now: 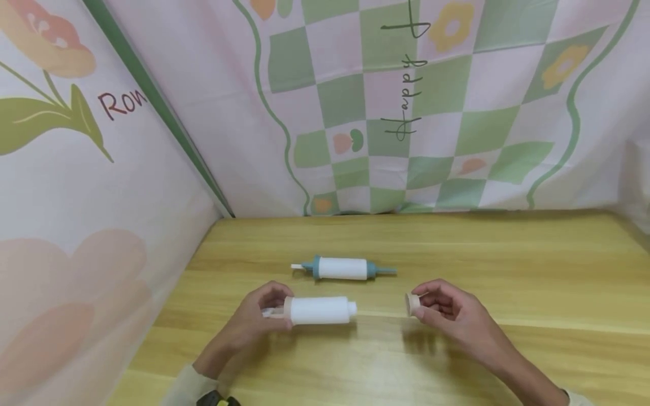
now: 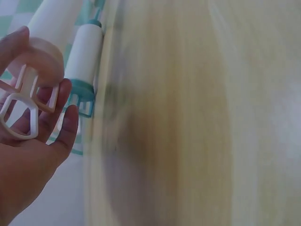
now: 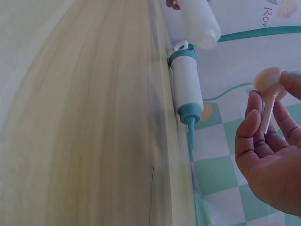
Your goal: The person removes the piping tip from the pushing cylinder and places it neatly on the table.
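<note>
So, on the left, the person's left hand grasps a smooth white plastic cylinder with a peach collar by its collared end, holding it roughly level above the yellowish wood-grained counter, its narrow neck pointing right. Just behind lies a white plastic syringe with teal ends, on its side. Farther right, apart from the neck, the right hand pinches a round peach cap with a thin pale spout.

A white tube with teal ends lies on its side on a wood-grain tabletop. Behind it hangs a checked cloth printed with flowers and "Happy"; at left, a floral cloth bears red lettering.
</note>
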Available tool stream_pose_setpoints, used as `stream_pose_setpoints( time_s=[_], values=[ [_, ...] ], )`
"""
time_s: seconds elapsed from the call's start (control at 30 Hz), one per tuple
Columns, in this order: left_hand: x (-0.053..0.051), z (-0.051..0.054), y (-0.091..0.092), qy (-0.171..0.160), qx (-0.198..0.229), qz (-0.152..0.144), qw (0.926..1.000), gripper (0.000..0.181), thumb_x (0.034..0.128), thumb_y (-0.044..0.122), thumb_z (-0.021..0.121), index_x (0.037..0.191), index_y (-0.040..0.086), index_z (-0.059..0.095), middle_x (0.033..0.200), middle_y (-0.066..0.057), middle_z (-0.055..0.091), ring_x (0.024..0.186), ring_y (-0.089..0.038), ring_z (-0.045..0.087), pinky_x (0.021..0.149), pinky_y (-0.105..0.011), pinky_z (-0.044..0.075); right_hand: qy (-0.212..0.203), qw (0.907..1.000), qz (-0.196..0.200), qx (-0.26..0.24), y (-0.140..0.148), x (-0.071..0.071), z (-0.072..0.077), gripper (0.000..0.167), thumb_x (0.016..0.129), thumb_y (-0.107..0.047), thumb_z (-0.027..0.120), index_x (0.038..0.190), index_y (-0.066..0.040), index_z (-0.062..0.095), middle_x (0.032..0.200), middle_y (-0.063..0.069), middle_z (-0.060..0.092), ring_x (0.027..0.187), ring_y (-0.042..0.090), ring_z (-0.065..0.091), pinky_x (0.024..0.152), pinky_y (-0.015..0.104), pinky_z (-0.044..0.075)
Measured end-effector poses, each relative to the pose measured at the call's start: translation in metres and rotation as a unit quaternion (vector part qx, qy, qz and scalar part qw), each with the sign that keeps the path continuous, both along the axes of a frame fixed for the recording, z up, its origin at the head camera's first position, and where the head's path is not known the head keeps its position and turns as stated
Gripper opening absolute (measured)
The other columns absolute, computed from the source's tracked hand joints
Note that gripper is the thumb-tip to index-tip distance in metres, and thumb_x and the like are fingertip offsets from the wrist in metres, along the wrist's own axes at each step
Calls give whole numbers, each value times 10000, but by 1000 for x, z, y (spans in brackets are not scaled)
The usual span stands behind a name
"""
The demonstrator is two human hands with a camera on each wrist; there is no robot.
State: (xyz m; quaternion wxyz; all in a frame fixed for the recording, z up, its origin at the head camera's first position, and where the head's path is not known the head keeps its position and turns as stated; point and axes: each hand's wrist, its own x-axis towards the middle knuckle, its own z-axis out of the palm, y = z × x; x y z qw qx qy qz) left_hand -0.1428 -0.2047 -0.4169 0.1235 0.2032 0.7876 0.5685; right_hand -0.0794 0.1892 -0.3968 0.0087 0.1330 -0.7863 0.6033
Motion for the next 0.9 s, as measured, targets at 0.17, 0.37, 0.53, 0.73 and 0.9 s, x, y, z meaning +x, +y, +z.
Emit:
stream_pose_setpoints(
  time_s=[0.17,0.37,0.53,0.73,0.9],
  values=[
    [-1,-4,-4,-10,-206,-60,9998,488,768,101,848,1182,77,591,1158,-118,622,1061,-326,603,930,-474,478,136,9999,5,-5,1,-1,-1,233,958,-66,672,1172,-6,604,1020,149,656,857,217,667,704,298,572],
    [-2,-7,-6,-101,-252,-167,9995,481,773,83,842,1180,73,584,1163,-130,620,1049,-337,596,910,-480,476,123,9999,37,-79,3,-1,-1,227,958,-59,669,1169,-6,604,1030,161,646,860,215,663,705,316,576],
    [-1,-9,-6,-146,-188,-306,9992,470,774,50,829,1173,66,581,1156,-143,622,1047,-346,592,892,-479,495,109,9999,28,-88,3,0,-1,227,954,-59,674,1165,-10,606,1019,159,648,851,215,660,698,311,574],
    [-1,-12,-5,-41,-380,-297,9988,469,759,69,842,1156,74,592,1147,-115,634,1054,-323,595,914,-475,477,23,10000,-23,-30,4,1,-1,234,958,-79,675,1172,-13,605,1024,144,657,864,237,664,706,317,573],
    [2,-13,-6,-58,-588,-183,9981,472,752,88,848,1156,96,603,1169,-85,633,1084,-298,586,937,-476,452,-38,10000,-38,1,4,2,0,241,961,-85,674,1176,-5,601,1027,144,656,869,252,663,711,319,571]
  ],
)
